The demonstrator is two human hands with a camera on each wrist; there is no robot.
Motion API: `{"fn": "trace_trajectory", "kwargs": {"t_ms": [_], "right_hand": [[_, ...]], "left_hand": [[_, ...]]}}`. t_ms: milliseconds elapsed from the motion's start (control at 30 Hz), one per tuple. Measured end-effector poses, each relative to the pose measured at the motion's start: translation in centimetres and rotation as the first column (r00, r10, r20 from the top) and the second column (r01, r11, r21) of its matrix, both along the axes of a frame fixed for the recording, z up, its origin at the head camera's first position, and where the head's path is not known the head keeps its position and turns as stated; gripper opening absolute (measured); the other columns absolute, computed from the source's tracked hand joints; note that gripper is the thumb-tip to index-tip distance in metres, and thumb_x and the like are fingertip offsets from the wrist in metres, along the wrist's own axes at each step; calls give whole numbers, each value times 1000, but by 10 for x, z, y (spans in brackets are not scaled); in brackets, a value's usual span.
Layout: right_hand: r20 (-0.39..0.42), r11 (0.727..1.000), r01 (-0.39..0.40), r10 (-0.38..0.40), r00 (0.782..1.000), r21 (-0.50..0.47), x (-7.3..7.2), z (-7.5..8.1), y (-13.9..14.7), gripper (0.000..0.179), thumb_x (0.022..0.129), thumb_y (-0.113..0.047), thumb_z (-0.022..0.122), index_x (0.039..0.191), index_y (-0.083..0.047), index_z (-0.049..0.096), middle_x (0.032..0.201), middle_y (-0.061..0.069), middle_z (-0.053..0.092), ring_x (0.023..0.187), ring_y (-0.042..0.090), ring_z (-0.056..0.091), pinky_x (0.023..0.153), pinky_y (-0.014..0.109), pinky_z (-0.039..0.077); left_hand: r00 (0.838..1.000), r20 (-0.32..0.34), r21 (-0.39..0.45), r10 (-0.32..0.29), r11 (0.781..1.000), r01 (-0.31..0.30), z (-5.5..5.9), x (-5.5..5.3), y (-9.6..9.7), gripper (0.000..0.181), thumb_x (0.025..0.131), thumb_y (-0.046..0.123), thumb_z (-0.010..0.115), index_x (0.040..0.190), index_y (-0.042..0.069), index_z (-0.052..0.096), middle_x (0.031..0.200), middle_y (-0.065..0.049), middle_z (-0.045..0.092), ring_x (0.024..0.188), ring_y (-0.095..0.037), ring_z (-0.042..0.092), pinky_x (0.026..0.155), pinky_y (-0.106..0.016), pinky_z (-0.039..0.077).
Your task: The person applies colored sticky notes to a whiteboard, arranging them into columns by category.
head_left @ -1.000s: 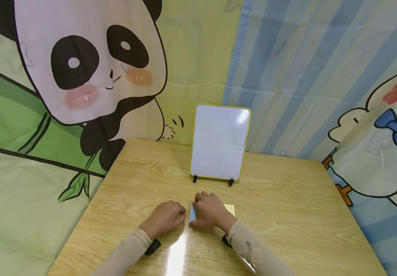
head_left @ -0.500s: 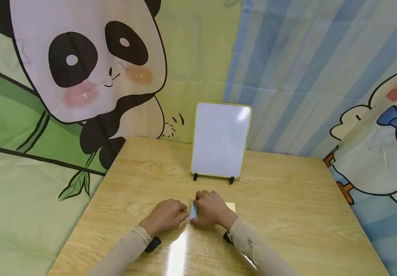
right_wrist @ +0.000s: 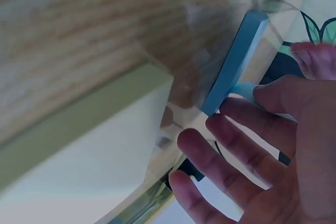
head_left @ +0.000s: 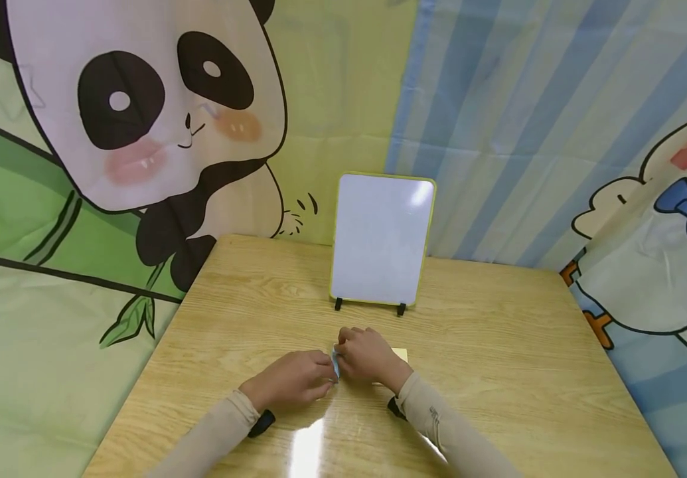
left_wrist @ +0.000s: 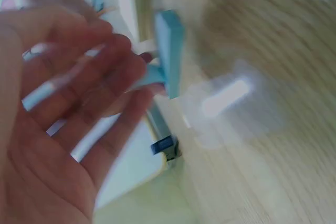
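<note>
A light-blue sticky note pad [head_left: 336, 366] lies on the wooden table between both hands. My right hand [head_left: 368, 357] holds the pad, thumb and fingertips at its edges. In the right wrist view, a pale-blue sheet [right_wrist: 243, 88] bulges up from the pad's top between my thumb and index finger. My left hand [head_left: 294, 377] reaches the pad's left side, its fingers loosely bent. The left wrist view shows that hand blurred in front of the blue pad [left_wrist: 170, 51], so its exact contact is hidden. A pale-yellow pad [head_left: 400, 354] lies partly beneath my right hand.
Behind the hands stands a small whiteboard [head_left: 382, 239] with a yellow frame on black feet. A curtain with a panda [head_left: 241, 199] and blue stripes hangs behind the wooden table [head_left: 486, 318]. Bright glare shows on the tabletop near the front.
My left hand has moved right, up to the blue pad. The visible blue strip looks narrower and curved now. My right hand has hardly moved.
</note>
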State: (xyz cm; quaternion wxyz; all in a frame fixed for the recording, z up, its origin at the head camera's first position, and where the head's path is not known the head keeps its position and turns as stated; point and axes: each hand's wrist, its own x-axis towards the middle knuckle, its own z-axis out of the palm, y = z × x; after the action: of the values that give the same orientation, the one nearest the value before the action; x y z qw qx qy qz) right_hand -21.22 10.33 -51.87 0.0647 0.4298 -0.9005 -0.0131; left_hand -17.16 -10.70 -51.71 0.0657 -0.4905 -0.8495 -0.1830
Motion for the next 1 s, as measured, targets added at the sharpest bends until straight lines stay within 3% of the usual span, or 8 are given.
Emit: {"fn": "trace_trajectory", "kwargs": {"t_ms": [100,233,533,733,1000], "right_hand": [[36,999,-11,12,999,-37,-3,1,1,14,92,-26,62,84,-24,73,95,-3,61,74,13,58,55,29,46],[94,998,-21,27,995,-61,-5,2,2,14,92,-24,62,85,-23,74,96,-3,61,71,10,58,55,27,47],[162,998,-31,39,986,-51,-8,2,3,21,95,-21,55,92,-24,75,102,-3,62,77,11,61,62,28,52],[179,997,-58,66,982,-51,-11,5,2,21,95,-18,55,93,-23,75,102,-2,62,78,9,60,64,26,52],[195,998,-47,56,979,-49,-14,7,1,21,95,-17,55,93,-24,75,100,-5,63,81,7,60,65,23,51]], "left_hand": [[992,-61,-50,-106,993,103,-4,0,1,19,92,21,65,108,13,74,108,3,66,96,-5,62,79,-18,51],[984,-86,-126,-155,982,144,-13,-3,1,28,94,28,62,117,13,70,122,1,64,109,-8,61,86,-21,51],[983,-92,-209,-158,969,136,-26,-12,-6,57,99,51,46,138,11,56,140,-2,54,131,-17,47,106,-33,40],[984,-92,-221,-155,966,132,-30,-14,-8,61,100,54,41,142,11,53,143,-4,51,134,-19,44,109,-40,37],[969,-141,-212,-203,962,171,-32,-19,-5,62,98,54,42,139,9,55,140,-4,54,135,-19,43,112,-34,33]]}}
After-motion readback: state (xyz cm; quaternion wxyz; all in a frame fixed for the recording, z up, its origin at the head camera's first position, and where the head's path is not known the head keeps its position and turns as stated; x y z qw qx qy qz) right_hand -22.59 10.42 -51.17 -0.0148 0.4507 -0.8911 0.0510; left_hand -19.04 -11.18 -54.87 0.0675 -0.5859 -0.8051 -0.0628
